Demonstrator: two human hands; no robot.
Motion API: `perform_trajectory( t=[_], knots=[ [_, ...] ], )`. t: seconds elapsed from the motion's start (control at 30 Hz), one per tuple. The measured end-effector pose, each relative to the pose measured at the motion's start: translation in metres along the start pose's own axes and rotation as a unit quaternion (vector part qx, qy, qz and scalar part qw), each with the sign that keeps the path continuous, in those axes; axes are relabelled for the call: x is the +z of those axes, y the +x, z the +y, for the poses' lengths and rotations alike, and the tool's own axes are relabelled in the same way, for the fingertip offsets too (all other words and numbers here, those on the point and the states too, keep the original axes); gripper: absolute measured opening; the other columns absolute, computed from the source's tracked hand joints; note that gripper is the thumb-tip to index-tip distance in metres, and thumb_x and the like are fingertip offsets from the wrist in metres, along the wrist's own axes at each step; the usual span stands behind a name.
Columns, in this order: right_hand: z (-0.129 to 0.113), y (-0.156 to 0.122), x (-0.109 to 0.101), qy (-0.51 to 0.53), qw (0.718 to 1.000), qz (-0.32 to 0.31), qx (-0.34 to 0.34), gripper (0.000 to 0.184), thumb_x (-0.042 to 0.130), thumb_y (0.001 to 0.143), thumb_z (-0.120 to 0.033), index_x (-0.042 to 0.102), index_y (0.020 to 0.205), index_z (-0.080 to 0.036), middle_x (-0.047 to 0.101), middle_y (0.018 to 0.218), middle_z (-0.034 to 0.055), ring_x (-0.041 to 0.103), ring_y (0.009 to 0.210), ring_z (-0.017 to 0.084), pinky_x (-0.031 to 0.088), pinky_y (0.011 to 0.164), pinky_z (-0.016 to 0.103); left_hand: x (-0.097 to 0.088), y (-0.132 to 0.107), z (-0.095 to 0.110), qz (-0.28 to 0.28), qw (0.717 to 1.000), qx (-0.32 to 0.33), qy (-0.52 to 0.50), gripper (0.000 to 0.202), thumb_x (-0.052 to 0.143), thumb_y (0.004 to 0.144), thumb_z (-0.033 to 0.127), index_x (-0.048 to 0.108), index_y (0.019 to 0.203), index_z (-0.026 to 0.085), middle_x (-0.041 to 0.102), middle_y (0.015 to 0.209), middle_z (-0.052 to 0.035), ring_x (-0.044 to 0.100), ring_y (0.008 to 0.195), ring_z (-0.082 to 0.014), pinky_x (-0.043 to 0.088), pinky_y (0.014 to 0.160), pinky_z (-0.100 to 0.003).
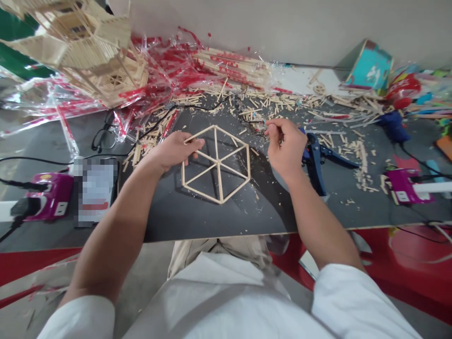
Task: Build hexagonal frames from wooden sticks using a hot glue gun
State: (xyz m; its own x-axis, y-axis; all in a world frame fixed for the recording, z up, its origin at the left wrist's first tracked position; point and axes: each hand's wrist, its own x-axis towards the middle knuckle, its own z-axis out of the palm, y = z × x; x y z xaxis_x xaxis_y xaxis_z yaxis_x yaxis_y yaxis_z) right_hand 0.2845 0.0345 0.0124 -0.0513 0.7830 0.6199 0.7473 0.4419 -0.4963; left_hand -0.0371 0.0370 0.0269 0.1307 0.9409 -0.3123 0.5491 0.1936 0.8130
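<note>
A hexagonal frame of thin wooden sticks (219, 183), with spokes meeting at its centre, is tilted above the dark tabletop. My left hand (178, 149) pinches it at its upper left corner. To the right of the frame, my right hand (285, 143) is raised with thumb and forefinger pressed together; anything between those fingertips is too small to name. Just beyond that hand lies a dark blue cutter-like tool (315, 165) with long handles, partly hidden by the hand. Cut stick pieces (197, 101) are strewn behind the frame.
A stick-built model tower (102, 52) stands at the back left beside red-and-clear plastic wrappers (158, 66). Purple power sockets (49, 195) and a phone (99, 188) lie left. On the right are a blue glue gun (393, 126), a second purple socket (406, 186) and a teal box (370, 66).
</note>
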Motion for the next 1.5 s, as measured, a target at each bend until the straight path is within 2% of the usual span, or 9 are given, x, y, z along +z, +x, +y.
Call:
perform_trajectory(
  t=[0.1, 0.2, 0.27, 0.4, 0.73, 1.03, 1.23, 1.37, 1.5],
  knots=[
    [-0.003, -0.002, 0.002, 0.008, 1.0, -0.016, 0.003, 0.04, 0.046, 0.113, -0.05, 0.076, 0.108, -0.024, 0.08, 0.091, 0.0087, 0.076, 0.08, 0.023, 0.063, 0.077, 0.037, 0.011, -0.001, -0.004, 0.107, 0.98, 0.064, 0.153, 0.034, 0.076, 0.093, 0.056, 0.07, 0.086, 0.023, 0.073, 0.078, -0.0058, 0.066, 0.066, -0.0222, 0.051, 0.067, -0.033],
    [-0.003, -0.002, 0.003, 0.019, 1.0, -0.021, 0.003, 0.027, 0.057, 0.107, -0.038, 0.08, 0.105, -0.022, 0.083, 0.095, 0.0088, 0.076, 0.077, 0.022, 0.063, 0.074, 0.038, 0.02, -0.005, -0.005, 0.201, 0.925, 0.181, 0.266, 0.027, 0.076, 0.094, 0.043, 0.075, 0.11, 0.021, 0.076, 0.111, -0.014, 0.071, 0.103, -0.0328, 0.056, 0.092, -0.044],
    [-0.002, -0.002, 0.003, 0.025, 0.999, -0.028, 0.006, 0.02, 0.064, 0.101, -0.031, 0.082, 0.102, -0.022, 0.084, 0.099, 0.0085, 0.076, 0.079, 0.022, 0.064, 0.074, 0.039, 0.024, -0.011, -0.002, 0.195, 0.899, 0.251, 0.303, 0.024, 0.071, 0.098, 0.035, 0.076, 0.116, 0.02, 0.074, 0.123, -0.0156, 0.069, 0.114, -0.0339, 0.054, 0.101, -0.047],
    [-0.001, -0.003, 0.005, 0.039, 0.998, -0.039, 0.012, 0.01, 0.074, 0.094, -0.025, 0.084, 0.093, -0.024, 0.083, 0.095, 0.0057, 0.076, 0.079, 0.023, 0.064, 0.072, 0.04, 0.032, -0.02, 0.009, 0.085, 0.873, 0.32, 0.359, 0.026, 0.056, 0.108, 0.03, 0.079, 0.112, 0.019, 0.076, 0.111, -0.0133, 0.069, 0.113, -0.0317, 0.054, 0.101, -0.047],
    [-0.001, -0.004, 0.004, 0.016, 0.997, -0.074, 0.005, 0.025, 0.06, 0.106, -0.033, 0.08, 0.095, -0.023, 0.081, 0.094, 0.0063, 0.072, 0.07, 0.019, 0.058, 0.072, 0.036, 0.052, -0.023, 0.015, 0.031, 0.886, 0.305, 0.349, 0.032, 0.069, 0.103, 0.047, 0.078, 0.117, 0.02, 0.077, 0.115, -0.0128, 0.071, 0.118, -0.0332, 0.052, 0.104, -0.049],
    [-0.004, -0.004, 0.006, 0.036, 0.997, -0.063, 0.02, 0.005, 0.082, 0.089, -0.025, 0.079, 0.084, -0.023, 0.08, 0.085, 0.0036, 0.069, 0.068, 0.019, 0.058, 0.069, 0.039, 0.064, -0.026, 0.012, 0.066, 0.901, 0.279, 0.324, 0.02, 0.06, 0.1, 0.024, 0.077, 0.111, 0.021, 0.077, 0.115, -0.0113, 0.07, 0.12, -0.0317, 0.05, 0.113, -0.053],
    [-0.005, -0.005, 0.008, 0.031, 0.997, -0.072, 0.006, 0.005, 0.077, 0.09, -0.026, 0.076, 0.086, -0.023, 0.078, 0.085, 0.0034, 0.065, 0.064, 0.017, 0.056, 0.066, 0.035, 0.072, -0.029, 0.015, 0.104, 0.871, 0.29, 0.383, 0.026, 0.052, 0.103, 0.02, 0.075, 0.116, 0.018, 0.075, 0.114, -0.0138, 0.07, 0.112, -0.0307, 0.054, 0.104, -0.05],
    [-0.008, -0.009, 0.013, 0.041, 0.992, -0.115, -0.027, 0.006, 0.073, 0.095, -0.023, 0.078, 0.092, -0.023, 0.077, 0.086, 0.0038, 0.067, 0.069, 0.017, 0.057, 0.072, 0.035, 0.06, -0.035, 0.024, 0.153, 0.851, 0.265, 0.427, 0.032, 0.042, 0.109, 0.022, 0.073, 0.112, 0.017, 0.075, 0.107, -0.0166, 0.071, 0.104, -0.031, 0.056, 0.091, -0.046],
    [-0.013, -0.015, 0.017, 0.047, 0.985, -0.165, -0.022, 0.008, 0.071, 0.097, -0.021, 0.078, 0.095, -0.022, 0.078, 0.092, 0.0049, 0.066, 0.068, 0.017, 0.058, 0.072, 0.035, 0.019, -0.036, -0.004, 0.267, 0.875, 0.118, 0.386, 0.015, 0.059, 0.096, 0.027, 0.07, 0.097, 0.016, 0.073, 0.098, -0.022, 0.071, 0.102, -0.0412, 0.057, 0.084, -0.054]
  ],
)
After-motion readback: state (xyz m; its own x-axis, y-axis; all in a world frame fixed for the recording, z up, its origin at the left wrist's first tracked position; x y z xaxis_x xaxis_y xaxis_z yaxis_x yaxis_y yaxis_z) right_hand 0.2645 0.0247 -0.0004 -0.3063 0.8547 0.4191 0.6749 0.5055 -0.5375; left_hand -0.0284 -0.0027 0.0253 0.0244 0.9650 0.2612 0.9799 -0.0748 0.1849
